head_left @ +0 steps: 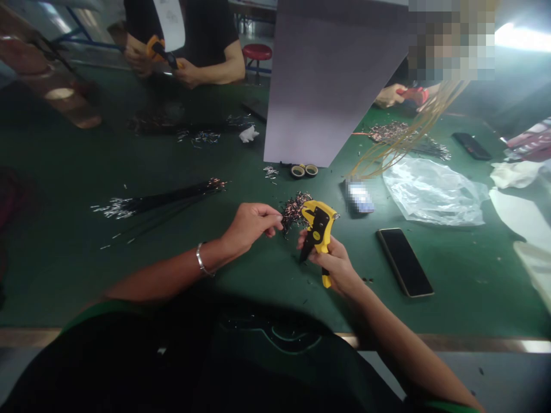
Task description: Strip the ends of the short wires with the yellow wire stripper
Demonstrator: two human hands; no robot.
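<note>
My right hand (333,261) is wrapped around the handles of a yellow and black wire stripper (319,225), its head pointing up and away from me. Just left of the tool, my left hand (253,226) is closed in a pinch, thumb against fingers; anything between the fingertips is too small to make out. A heap of short dark wires with copper ends (296,207) lies at the fingertips and partly behind the stripper. Further left, a bundle of black wires (170,197) rests on the green table, with silvery tips at one end and coppery ones at the other.
A phone (405,262) lies right of the stripper. Beyond it are a clear plastic bag (434,192) and yellowish wires (400,140). A grey panel (318,80) stands upright behind two tape rolls (303,171). Across the table, one co-worker's hands hold an orange tool (155,49), another's a red one (414,94).
</note>
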